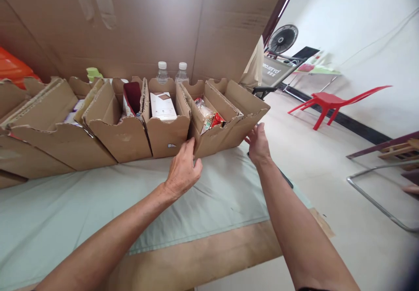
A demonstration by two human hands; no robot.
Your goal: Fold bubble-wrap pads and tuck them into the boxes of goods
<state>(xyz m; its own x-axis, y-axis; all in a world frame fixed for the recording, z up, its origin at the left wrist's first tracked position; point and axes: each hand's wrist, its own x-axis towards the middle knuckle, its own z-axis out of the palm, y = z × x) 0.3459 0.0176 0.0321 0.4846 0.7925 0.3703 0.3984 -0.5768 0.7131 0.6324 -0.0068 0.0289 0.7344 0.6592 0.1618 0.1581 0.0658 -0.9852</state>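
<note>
My left hand is at the lower left front corner of a cardboard box, its fingers together in the gap beside the neighbouring box. Inside that box are shiny snack packets, some red. My right hand grips the outer end of the last cardboard box in the row, its fingertips partly hidden against the side. Those two boxes stand side by side between my hands, tilted slightly out of line with the row. To their left, a cardboard box holds a white carton.
More open-topped boxes continue leftward on a pale green cloth. Two clear bottles stand behind, before a tall cardboard panel. An orange item is at far left. A red chair and a fan are beyond the right edge.
</note>
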